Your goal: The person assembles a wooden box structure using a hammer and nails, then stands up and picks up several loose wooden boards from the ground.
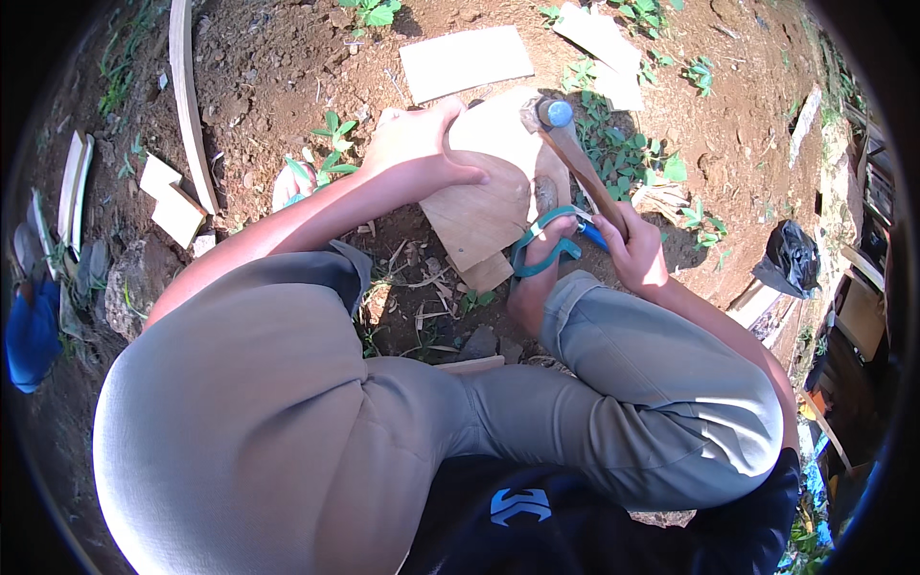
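A wooden board (479, 206) is lying between my hands, over brown soil (287, 77).
My left hand (417, 149) is resting on its left side, thumb spread from fingers; my right hand (637, 251) is gripping a wooden-handled tool (586, 172). Beyond, a pale panel (468, 62) is lying in sunlight.

black plastic bag (793, 257), right | leafy plants (675, 168), upper right | grey rock (144, 283), left

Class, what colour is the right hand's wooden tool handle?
The wooden tool handle is brown, best in head view.
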A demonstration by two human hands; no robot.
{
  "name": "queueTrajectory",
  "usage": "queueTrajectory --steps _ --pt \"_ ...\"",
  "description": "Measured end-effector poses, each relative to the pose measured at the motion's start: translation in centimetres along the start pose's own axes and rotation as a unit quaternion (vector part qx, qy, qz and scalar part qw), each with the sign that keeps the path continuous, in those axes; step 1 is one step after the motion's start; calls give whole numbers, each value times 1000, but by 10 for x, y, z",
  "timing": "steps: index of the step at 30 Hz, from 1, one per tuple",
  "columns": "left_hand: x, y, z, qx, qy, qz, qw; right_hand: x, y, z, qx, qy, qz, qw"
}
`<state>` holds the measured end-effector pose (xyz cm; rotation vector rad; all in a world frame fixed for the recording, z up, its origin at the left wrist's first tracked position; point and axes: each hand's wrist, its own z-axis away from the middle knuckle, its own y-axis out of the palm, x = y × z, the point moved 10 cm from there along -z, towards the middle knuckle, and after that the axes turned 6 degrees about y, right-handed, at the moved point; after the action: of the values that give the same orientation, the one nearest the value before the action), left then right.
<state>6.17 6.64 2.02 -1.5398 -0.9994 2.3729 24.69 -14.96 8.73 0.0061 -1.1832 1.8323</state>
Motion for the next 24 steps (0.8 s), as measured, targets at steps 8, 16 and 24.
queueTrajectory --steps 8,16,24 --pt "0 1 -8 59 -25 -29 998 27 -18 -1 -193 -196 159 948" --pt "3 1 -5 93 -38 -51 994 53 -44 -36 -143 -144 -32 979" --pt "-27 -10 5 104 -8 15 994 -8 -55 -57 -59 24 -336 940"
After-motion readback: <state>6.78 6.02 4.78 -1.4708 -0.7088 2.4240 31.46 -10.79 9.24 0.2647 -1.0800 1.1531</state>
